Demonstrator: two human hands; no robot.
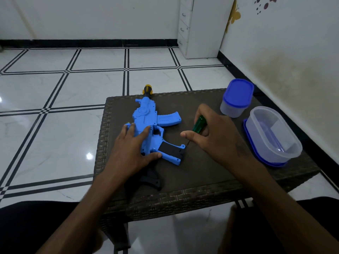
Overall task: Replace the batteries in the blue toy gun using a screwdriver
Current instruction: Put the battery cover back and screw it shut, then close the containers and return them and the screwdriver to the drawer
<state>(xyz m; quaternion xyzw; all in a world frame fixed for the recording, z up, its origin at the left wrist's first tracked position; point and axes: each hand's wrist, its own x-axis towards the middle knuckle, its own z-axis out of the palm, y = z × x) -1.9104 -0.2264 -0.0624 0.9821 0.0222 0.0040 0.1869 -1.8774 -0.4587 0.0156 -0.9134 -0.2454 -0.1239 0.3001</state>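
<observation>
No readable text, label, brand or number shows on anything in this view.

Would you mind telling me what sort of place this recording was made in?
Probably a room in a home: a glossy tiled floor, a white drawer unit in the corner, butterfly stickers on the wall, and a low woven table.

Blue plastic toy gun [146, 125] flat on dark woven-texture table [192, 176], under left hand [132, 149], muzzle pointing away past the fingers, stock back toward the wrist. Green-handled screwdriver [199, 124] in right hand [211, 138], just right of the gun's grip. Lidded blue-topped plastic tub [236, 99] beyond right hand. Clear open oval container [273, 134] right of that hand, sitting on its blue lid [256, 153].
</observation>
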